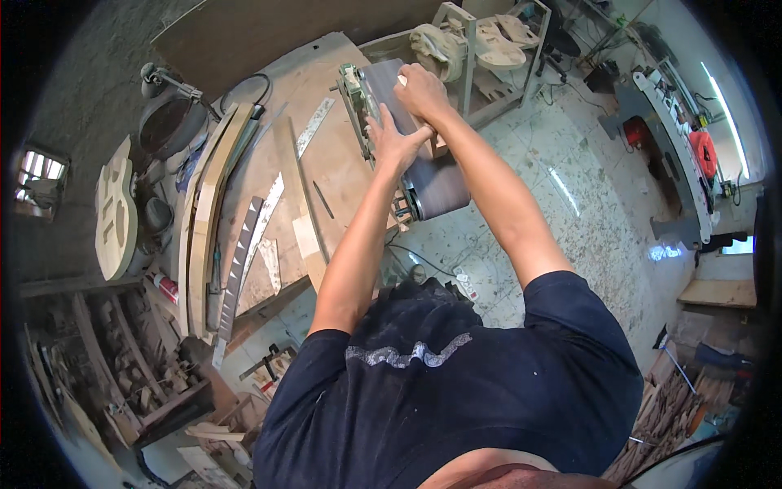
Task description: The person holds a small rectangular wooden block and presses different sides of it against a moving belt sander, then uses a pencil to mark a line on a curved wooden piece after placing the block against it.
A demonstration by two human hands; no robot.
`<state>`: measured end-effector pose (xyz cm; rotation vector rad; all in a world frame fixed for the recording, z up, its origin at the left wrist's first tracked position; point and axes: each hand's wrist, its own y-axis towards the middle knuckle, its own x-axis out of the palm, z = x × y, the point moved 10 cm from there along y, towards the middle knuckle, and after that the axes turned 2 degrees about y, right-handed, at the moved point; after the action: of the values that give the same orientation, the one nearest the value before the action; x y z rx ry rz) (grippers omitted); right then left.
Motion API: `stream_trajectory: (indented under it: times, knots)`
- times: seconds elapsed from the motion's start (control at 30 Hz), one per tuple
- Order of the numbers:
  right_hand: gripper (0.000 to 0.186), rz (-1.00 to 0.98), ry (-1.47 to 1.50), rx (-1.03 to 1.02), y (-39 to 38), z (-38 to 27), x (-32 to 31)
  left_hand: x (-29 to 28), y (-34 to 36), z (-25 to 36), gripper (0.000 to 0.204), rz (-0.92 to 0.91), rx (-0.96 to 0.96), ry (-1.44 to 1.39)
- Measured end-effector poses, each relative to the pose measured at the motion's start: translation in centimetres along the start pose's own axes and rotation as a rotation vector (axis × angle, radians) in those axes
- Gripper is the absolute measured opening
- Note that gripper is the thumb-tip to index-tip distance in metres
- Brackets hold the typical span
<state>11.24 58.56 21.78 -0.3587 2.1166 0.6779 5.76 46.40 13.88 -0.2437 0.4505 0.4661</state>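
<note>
Both my arms reach forward to a belt sander (354,102), whose wide grey belt (444,191) looks smeared by motion. My right hand (423,94) is closed over a pale piece of wood at the belt's upper part; little of the piece shows past my fingers. My left hand (393,147) lies just nearer, thumb and fingers spread in a V, with the thumb tip close to my right wrist. A wooden edge (440,147) shows below my right wrist. Most of the piece is hidden under my hands and forearm.
Left of the sander, a workbench (326,183) carries long curved wood strips (213,191), a toothed template (240,261) and a pencil-like stick (323,200). Carved guitar bodies (498,47) sit on a rack at the back. A power strip (467,285) and cable lie on the dusty floor (538,196).
</note>
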Motion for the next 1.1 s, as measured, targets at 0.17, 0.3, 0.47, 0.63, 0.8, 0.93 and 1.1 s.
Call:
stream_trajectory:
  times: [0.17,0.3,0.47,0.63,0.8,0.93,1.1]
  knots:
    - [0.033,-0.005,0.001,-0.018,0.15,-0.02,0.22,-0.33,-0.16,0.36,0.138,0.028,0.016,0.011]
    - [0.037,-0.030,-0.012,0.002,0.11,0.31,0.36,-0.37,-0.17,0.24,0.139,0.028,0.003,0.004]
    - [0.039,-0.046,0.001,0.020,-0.15,0.41,0.46,-0.15,-0.21,0.08,0.141,0.021,-0.003,0.011]
    - [0.039,-0.064,0.003,0.028,-0.12,0.42,0.46,-0.04,-0.11,-0.02,0.143,0.023,0.000,0.021]
    - [0.037,-0.031,0.004,0.002,-0.19,0.20,0.17,-0.04,-0.40,-0.01,0.143,0.018,-0.005,0.023]
    - [0.038,-0.046,0.005,-0.002,-0.24,0.20,0.30,-0.12,-0.63,0.11,0.143,0.016,-0.010,-0.003]
    - [0.040,-0.041,-0.016,0.014,0.09,0.62,0.29,0.06,-0.59,0.19,0.141,0.032,-0.010,-0.006]
